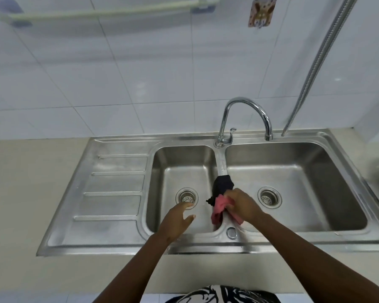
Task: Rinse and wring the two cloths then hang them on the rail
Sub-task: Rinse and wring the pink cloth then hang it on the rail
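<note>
A pink cloth is gripped in the right hand, which is closed around it over the divider between the two basins. Just beyond it, a black cloth is draped over that divider, touching the pink one — whether it is also caught by the fingers cannot be told. The left hand is held open and empty, fingers spread, above the near edge of the left basin, close to its drain. The tap is seen at the far side of the sink, its spout curved over the right basin. The rail is mounted high on the tiled wall, far left — bare.
</note>
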